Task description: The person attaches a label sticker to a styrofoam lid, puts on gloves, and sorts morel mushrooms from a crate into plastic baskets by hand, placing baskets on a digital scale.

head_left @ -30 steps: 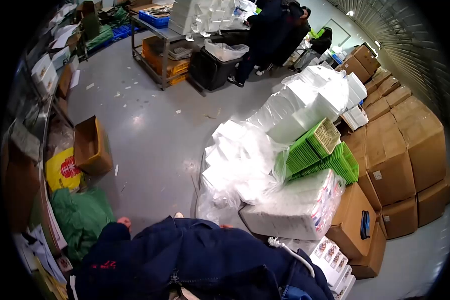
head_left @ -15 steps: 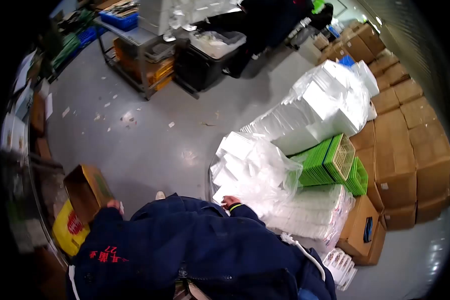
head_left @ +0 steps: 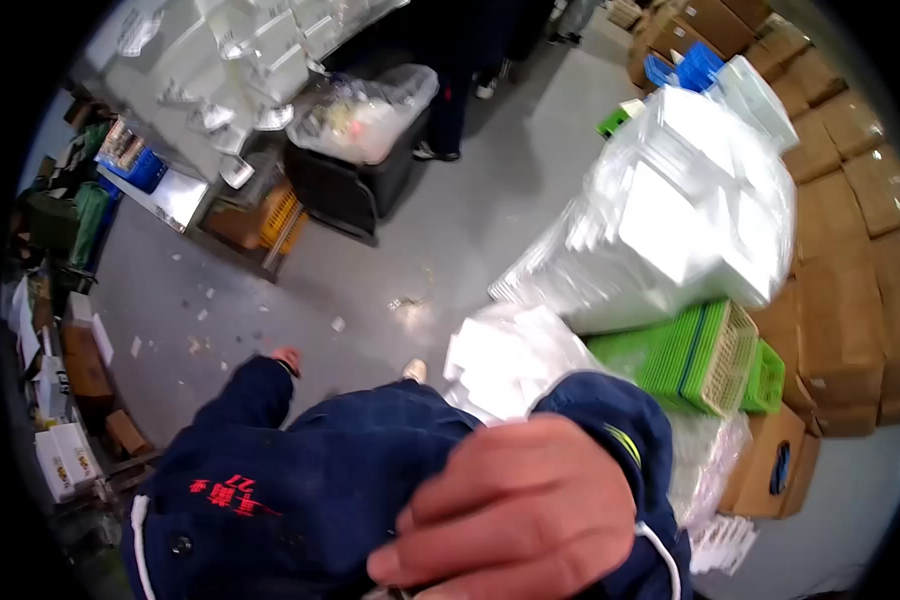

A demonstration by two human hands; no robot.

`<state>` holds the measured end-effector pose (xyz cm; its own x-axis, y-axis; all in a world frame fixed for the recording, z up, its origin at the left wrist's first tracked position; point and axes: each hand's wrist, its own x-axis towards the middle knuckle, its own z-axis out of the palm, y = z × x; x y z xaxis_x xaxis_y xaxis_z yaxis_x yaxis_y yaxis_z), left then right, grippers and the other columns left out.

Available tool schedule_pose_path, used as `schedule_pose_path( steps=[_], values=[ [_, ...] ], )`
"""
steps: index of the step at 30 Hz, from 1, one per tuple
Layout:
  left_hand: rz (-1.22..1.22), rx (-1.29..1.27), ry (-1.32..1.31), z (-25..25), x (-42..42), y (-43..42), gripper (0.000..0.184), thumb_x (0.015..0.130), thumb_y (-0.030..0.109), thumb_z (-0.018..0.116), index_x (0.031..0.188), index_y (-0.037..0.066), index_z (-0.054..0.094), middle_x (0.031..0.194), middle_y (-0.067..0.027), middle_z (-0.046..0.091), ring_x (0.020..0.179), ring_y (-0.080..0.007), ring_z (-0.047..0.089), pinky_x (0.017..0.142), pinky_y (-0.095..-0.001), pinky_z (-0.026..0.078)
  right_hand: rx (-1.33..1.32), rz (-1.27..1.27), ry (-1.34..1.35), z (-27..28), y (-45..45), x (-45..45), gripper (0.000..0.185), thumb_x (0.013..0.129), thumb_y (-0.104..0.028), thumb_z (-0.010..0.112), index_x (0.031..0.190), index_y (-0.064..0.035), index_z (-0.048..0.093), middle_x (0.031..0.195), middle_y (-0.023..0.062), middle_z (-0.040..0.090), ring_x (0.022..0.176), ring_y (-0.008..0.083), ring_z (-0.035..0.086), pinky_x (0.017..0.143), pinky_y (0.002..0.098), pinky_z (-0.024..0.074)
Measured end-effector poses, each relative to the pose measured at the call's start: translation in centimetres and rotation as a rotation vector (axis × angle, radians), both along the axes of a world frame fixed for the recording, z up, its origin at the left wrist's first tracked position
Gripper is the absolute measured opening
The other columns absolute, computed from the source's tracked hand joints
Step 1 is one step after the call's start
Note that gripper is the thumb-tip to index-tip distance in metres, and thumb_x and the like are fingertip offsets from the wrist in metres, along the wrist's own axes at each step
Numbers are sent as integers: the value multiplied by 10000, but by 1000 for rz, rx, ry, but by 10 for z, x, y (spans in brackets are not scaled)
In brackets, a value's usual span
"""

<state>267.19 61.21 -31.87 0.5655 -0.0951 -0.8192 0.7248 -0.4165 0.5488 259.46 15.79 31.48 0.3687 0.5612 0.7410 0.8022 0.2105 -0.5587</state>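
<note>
Left of the stack of green baskets [head_left: 660,355] and nearer the viewer, the worn navy jacket [head_left: 370,450] spreads wide, and the right hand [head_left: 515,505] is lifted across its front, back of the hand upward and fingers bent toward the chest; the fingertips are cut off, so whether that grip is closed on anything I cannot tell. Farther left of the baskets, the left hand [head_left: 287,360] hangs above the floor [head_left: 350,280], its grip too small to read. The jacket's long axis runs from chest to hem, the hem pointing toward the shoe [head_left: 415,371]. Beyond the baskets, clear film [head_left: 570,260] probably keeps the white boxes [head_left: 670,215] bundled; the baskets lie nested sideways, mouths toward the brown cartons [head_left: 840,320], likely to save room.
</note>
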Motion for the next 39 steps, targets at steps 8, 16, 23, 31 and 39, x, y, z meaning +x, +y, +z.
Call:
schedule_pose_path(
  steps=[8, 16, 23, 31, 39],
  values=[
    [-50, -19, 127, 84, 90, -38, 106, 720, 33, 550, 616, 56, 550, 614, -49, 529, 551, -188, 529, 555, -336, 476, 456, -32, -5, -21, -19, 176, 220, 811, -29, 474, 959, 118, 541, 995, 249, 564, 780, 273, 585, 630, 287, 478],
    [-547, 299, -146, 63, 417, -191, 214, 835, 284, 501, 866, 77, 543, 741, -72, 566, 685, -224, 605, 614, -359, 475, 277, -78, -387, -20, -117, 404, 254, 829, -80, 505, 1047, 49, 522, 1001, 173, 597, 755, 230, 567, 652, 288, 452],
    [-509, -281, -594, 163, 667, -522, 58, 813, 111, 542, 836, 58, 542, 584, -54, 545, 499, -139, 554, 492, -288, 443, 453, -633, 254, -60, -251, 530, 200, 713, 20, 405, 848, 58, 548, 816, 170, 603, 684, 250, 561, 602, 310, 435],
    [-908, -306, -598, 105, 744, -793, 212, 734, 166, 568, 912, 52, 585, 695, -106, 615, 613, -188, 608, 606, -311, 489, 479, -759, 250, -91, -432, 704, 308, 807, 19, 374, 502, -10, 346, 484, 69, 431, 434, 153, 383, 410, 264, 297],
    [-807, -101, -331, 106, 920, -853, 192, 729, 135, 572, 887, 25, 578, 699, -110, 607, 614, -203, 609, 574, -328, 486, 373, -991, 130, -69, -577, 888, 297, 652, 158, 461, 514, 0, 251, 484, 55, 302, 426, 121, 272, 396, 263, 207]
  ],
)
